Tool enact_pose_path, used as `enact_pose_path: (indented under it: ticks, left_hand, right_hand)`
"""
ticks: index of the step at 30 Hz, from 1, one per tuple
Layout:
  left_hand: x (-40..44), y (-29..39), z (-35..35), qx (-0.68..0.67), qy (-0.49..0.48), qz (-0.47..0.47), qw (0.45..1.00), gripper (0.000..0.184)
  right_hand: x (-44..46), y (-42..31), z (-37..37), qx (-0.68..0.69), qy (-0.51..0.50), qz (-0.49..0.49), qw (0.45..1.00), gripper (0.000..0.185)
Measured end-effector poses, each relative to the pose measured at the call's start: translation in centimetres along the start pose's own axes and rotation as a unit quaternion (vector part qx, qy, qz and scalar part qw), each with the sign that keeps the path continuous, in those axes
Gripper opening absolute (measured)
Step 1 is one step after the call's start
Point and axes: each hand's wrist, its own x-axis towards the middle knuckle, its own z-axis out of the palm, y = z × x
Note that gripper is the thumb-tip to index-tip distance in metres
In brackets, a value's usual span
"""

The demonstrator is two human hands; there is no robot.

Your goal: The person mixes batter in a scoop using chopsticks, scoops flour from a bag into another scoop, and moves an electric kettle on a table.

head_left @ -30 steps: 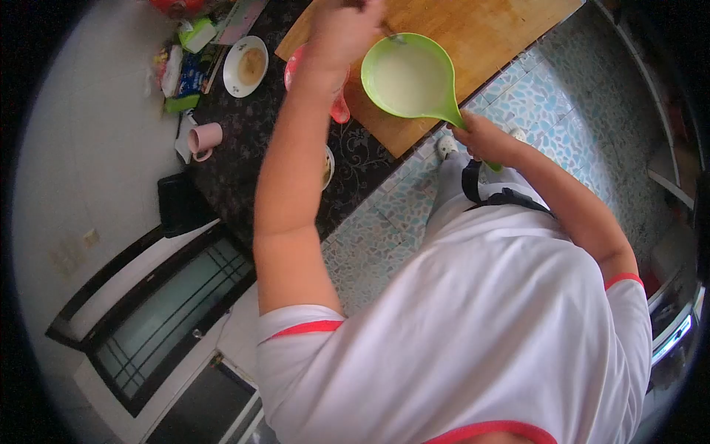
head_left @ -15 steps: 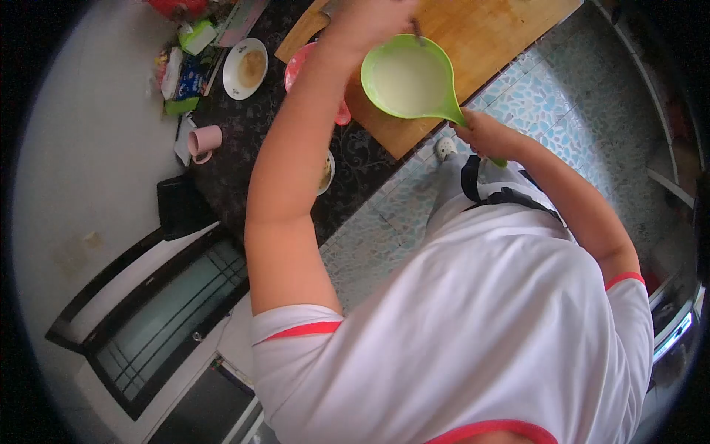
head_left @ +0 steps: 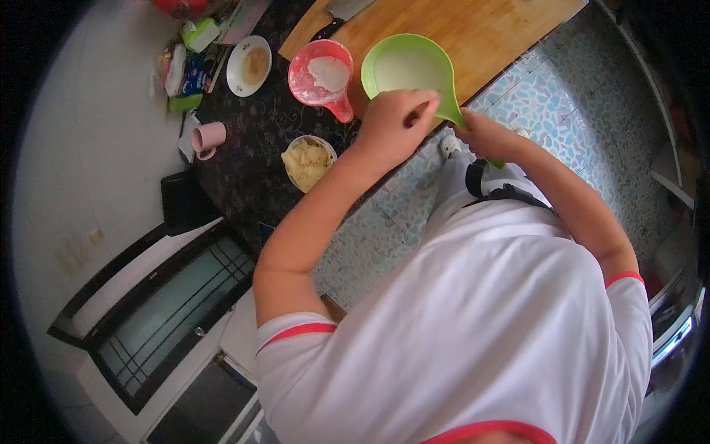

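Note:
My right hand (head_left: 488,138) is closed around the handle of a green bowl (head_left: 449,111), which holds a pale, creamy mixture (head_left: 407,68). Over the bowl's near rim, my left hand (head_left: 396,126) is closed on a thin brown utensil (head_left: 416,115); its lower end is hidden. Beside the green bowl lies a red bowl (head_left: 298,80) with a handle, holding white powder (head_left: 329,74). A small bowl of pale yellow pieces (head_left: 308,162) sits closer to my left forearm.
A wooden board (head_left: 473,37) lies under the green bowl, with a cleaver (head_left: 347,9) on it. On the dark patterned table (head_left: 244,174) are a white plate with brownish contents (head_left: 253,66) and a pink mug (head_left: 209,136). Packets (head_left: 194,74) lie by the wall.
My left hand has moved down from the bowl's far side to its near rim, uncovering the red bowl, cleaver and yellow pieces. My right hand still holds the green handle.

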Motion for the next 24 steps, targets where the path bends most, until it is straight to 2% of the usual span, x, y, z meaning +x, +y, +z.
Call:
enact_pose_path:
  ticks: [2,5,6,7,9,11,12,13,15,17,18,21,22,24]
  left_hand:
    - [1.5,-1.7,1.8,0.03,0.117,0.124,0.985,0.013]
    - [-0.4,-1.1,0.8,0.099,-0.012,-0.02,0.995,0.009]
    - [-1.6,0.0,1.2,0.076,-0.033,0.041,0.996,0.007]
    - [-2.2,1.0,1.6,0.103,-0.076,0.057,0.99,0.007]
    - [-1.5,0.1,2.4,0.015,0.037,0.086,0.995,0.007]
    - [-0.3,-1.3,1.4,0.118,0.087,0.024,0.989,0.01]
    - [-1.1,-0.2,0.8,0.149,-0.015,-0.043,0.988,0.011]
    - [-2.0,0.5,1.3,0.157,-0.064,-0.024,0.985,0.013]
    - [-2.6,1.4,3.3,0.078,0.023,0.083,0.993,0.011]
    - [-0.9,-0.3,2.7,0.046,0.052,0.068,0.995,0.009]
    - [-0.3,-0.6,1.6,0.122,0.049,-0.011,0.991,0.01]
    - [-2.1,0.3,1.5,0.122,-0.099,-0.005,0.988,0.013]
    - [-2.7,0.9,3.0,0.133,0.022,0.065,0.989,0.013]
    - [-1.0,-0.6,3.0,0.099,0.069,0.059,0.991,0.013]
  right_hand:
    - [0.4,0.6,0.1,0.008,0.002,-0.01,1.0,0.026]
    - [0.9,1.5,0.3,-0.008,0.013,-0.024,1.0,0.027]
    - [1.0,1.5,0.3,-0.019,0.015,-0.028,0.999,0.027]
    - [0.9,1.3,0.3,-0.014,0.007,-0.009,1.0,0.028]
    - [0.5,0.2,0.1,-0.001,-0.01,0.026,1.0,0.029]
    - [0.2,0.1,0.2,-0.001,-0.009,0.013,1.0,0.03]
    - [0.2,0.0,-0.1,-0.003,-0.003,0.005,1.0,0.03]
    - [0.5,0.4,-0.3,-0.023,0.012,-0.007,1.0,0.031]
    - [1.2,1.3,0.3,-0.057,0.03,-0.028,0.998,0.031]
    - [0.7,1.2,0.4,-0.022,0.012,-0.021,0.999,0.032]
    - [0.5,0.7,0.1,-0.006,0.008,-0.02,1.0,0.033]
    - [0.7,0.8,0.3,0.0,0.011,-0.004,1.0,0.033]
    - [0.5,0.6,0.2,-0.028,0.018,-0.018,0.999,0.031]
    - [0.3,0.2,0.1,-0.004,0.001,0.001,1.0,0.025]
